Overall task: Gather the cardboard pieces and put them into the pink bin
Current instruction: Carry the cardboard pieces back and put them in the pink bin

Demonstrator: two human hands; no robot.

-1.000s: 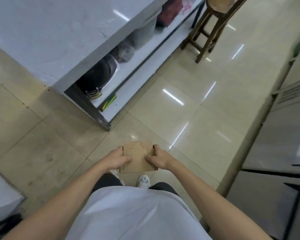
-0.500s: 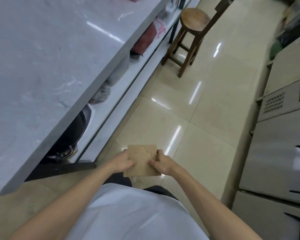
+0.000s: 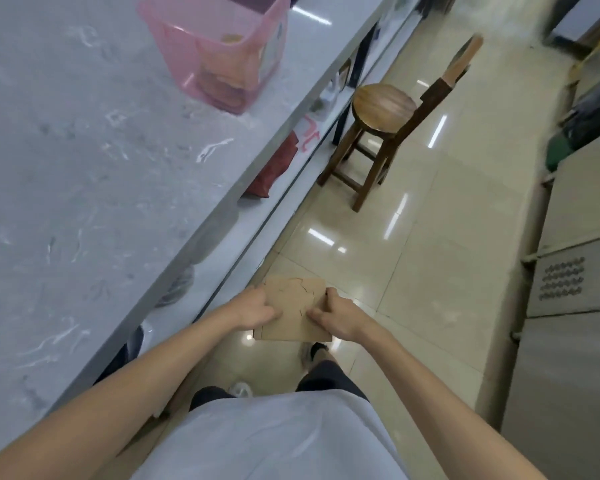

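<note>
A flat stack of brown cardboard pieces [image 3: 293, 308] is held in front of my waist, above the tiled floor. My left hand [image 3: 253, 311] grips its left edge and my right hand [image 3: 333, 315] grips its right edge. The translucent pink bin [image 3: 222, 46] stands far ahead on the grey marble counter [image 3: 84, 168], to my upper left. Some orange-brown pieces lie inside the bin.
The counter runs along my left, with a lower shelf [image 3: 281, 202] holding a red bag [image 3: 278, 164] and other items. A wooden stool-chair [image 3: 383, 112] stands in the aisle ahead. Steel cabinets [image 3: 568, 306] line the right side.
The view has swung up and forward along the counter, bringing the pink bin into sight. Both hands keep the same hold on the cardboard.
</note>
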